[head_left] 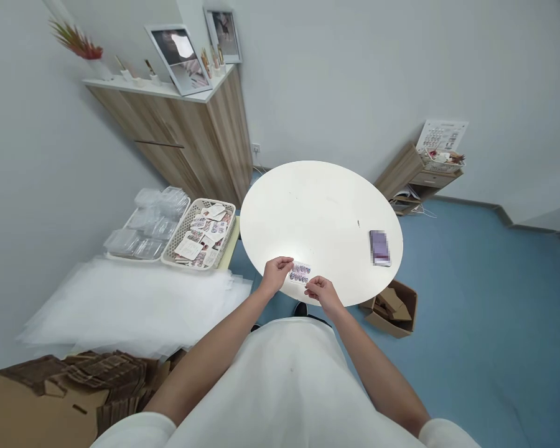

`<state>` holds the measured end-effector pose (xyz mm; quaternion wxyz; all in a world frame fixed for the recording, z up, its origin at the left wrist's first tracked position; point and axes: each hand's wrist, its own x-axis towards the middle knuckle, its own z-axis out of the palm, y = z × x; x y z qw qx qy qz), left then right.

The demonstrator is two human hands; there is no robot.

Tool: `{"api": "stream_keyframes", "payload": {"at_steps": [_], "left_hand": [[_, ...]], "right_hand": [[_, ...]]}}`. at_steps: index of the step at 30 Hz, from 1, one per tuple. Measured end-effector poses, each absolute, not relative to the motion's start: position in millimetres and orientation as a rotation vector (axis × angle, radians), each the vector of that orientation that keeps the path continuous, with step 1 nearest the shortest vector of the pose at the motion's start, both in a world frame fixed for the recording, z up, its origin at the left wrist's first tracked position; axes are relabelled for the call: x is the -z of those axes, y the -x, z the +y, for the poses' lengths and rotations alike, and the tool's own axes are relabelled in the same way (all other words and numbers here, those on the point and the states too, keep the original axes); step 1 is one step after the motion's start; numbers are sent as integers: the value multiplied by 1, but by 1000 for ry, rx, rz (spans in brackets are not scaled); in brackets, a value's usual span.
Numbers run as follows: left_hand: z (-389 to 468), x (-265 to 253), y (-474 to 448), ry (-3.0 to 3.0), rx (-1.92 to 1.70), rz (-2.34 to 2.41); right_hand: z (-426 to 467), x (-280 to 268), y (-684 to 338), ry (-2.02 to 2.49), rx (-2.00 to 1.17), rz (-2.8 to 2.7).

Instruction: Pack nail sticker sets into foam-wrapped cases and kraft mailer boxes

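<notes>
A small card of press-on nails [300,272], with two rows of purplish patterned nails, is held over the near edge of the round white table [317,205]. My left hand [277,275] pinches the card at its upper left corner. At the lower right corner, the fingertips of my right hand [323,291] are closed on it too. The nails face up towards me. Whether the card touches the tabletop, I cannot tell.
On the table's right lies a purple pixelated item [379,247]. A white basket of nail cards [199,234] and a tray of clear plastic boxes [150,223] stand left, behind white sheets [135,305]. An open cardboard box [392,308] sits on the floor at right.
</notes>
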<state>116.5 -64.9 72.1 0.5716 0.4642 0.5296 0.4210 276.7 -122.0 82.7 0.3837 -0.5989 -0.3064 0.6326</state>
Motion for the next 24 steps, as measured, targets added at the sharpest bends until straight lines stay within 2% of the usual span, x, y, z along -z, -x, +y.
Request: {"api": "stream_keyframes", "payload": {"at_steps": [10,24], "left_hand": [[-59,-65,-162,-1054,-867,1337],[-54,-40,-123,-760,-906,1494]], "right_hand": [[-85,-72,-336,1489,-1410,-759],[-38,-42,-303,1474,-1600,-1236]]}}
